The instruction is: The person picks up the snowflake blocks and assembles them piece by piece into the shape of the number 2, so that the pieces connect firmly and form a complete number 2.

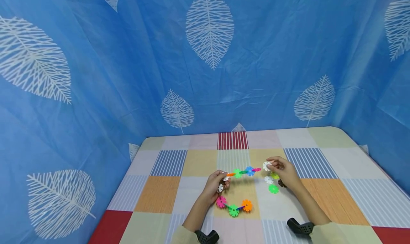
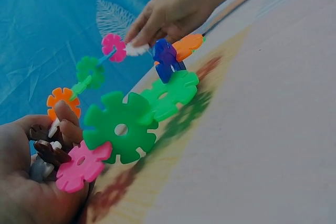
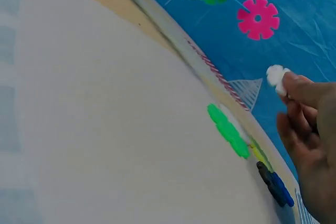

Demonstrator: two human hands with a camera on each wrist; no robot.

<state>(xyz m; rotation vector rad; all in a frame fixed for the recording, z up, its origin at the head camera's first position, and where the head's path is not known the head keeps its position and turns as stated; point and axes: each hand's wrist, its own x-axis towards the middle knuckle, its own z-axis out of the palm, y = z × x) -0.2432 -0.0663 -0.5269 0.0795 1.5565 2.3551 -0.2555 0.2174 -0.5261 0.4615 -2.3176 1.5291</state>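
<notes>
My left hand (image 1: 212, 187) grips a curved chain of interlocked, notched plastic discs by its white and brown pieces. One arm of the chain goes off to the right above the table through orange, green and blue discs to a pink disc (image 3: 258, 19). The other arm, nearer me, has a pink disc (image 1: 221, 202), a green disc (image 1: 234, 211) and an orange disc (image 1: 247, 205) at its end. Between thumb and fingers my right hand (image 1: 286, 173) pinches a loose white disc (image 1: 266, 166), slightly apart from the chain's far pink end.
Below my right hand, several loose discs lie on the patchwork tablecloth (image 1: 198, 194): a white disc (image 1: 268, 180), a green disc (image 1: 273, 189), a yellow disc (image 1: 274, 175) and a dark disc (image 1: 282, 183). A blue leaf-patterned curtain (image 1: 256, 77) hangs behind the table.
</notes>
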